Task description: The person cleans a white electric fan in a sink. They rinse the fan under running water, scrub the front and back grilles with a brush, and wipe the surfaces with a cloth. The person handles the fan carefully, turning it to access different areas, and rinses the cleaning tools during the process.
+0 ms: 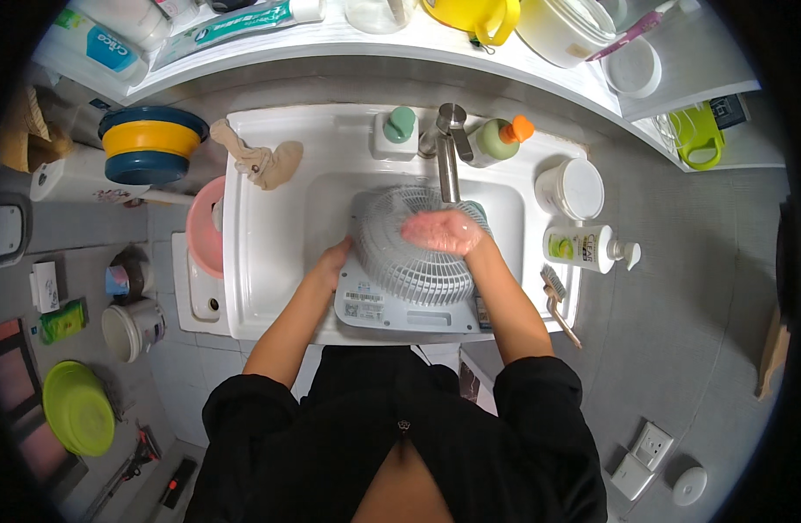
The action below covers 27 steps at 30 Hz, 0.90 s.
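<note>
Frame centre: I hold the fan (413, 266) in the sink (270, 235). Left hand (333, 261) grips its left edge; right hand (444, 231) flat, open on the grille. Washing step, I judge; next needs water from the tap (448, 148).

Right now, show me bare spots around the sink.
Free: sink deck left of the fan, below the rag. Crowded: back ledge by the tap with bottles; right ledge with tub, bottle, brush.

Packages and labels around the sink

White label (364, 302) on the fan's grey base; white-green pump bottle (585, 247) lying right of the basin; green-white toothpaste box (235, 24) on the shelf; blue-white bottle (94, 42) beside it.
</note>
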Motion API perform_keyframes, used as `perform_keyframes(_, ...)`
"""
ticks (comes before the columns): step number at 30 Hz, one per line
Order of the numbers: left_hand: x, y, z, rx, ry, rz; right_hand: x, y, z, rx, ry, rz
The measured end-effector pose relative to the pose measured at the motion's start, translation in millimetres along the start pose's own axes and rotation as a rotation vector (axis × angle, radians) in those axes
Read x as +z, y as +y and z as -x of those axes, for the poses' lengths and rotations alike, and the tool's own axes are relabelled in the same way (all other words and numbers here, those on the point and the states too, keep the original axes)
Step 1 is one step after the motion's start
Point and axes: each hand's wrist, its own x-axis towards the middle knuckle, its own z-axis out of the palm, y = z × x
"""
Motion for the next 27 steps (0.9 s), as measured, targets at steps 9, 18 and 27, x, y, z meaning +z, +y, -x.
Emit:
perform_keyframes(9, 13, 17, -2, 0.003, -0.004, -0.006, 13, 40, 107, -1.052, 0.580, 1.842)
perform_keyframes(18, -3, 11, 0, -0.096, 0.007, 0.053, -27, -43, 19, -0.458, 0.471, 0.280)
perform_keyframes(27, 19, 22, 63, -0.107, 0.042, 0.297, -5, -45, 26, -0.001, 0.141, -0.083)
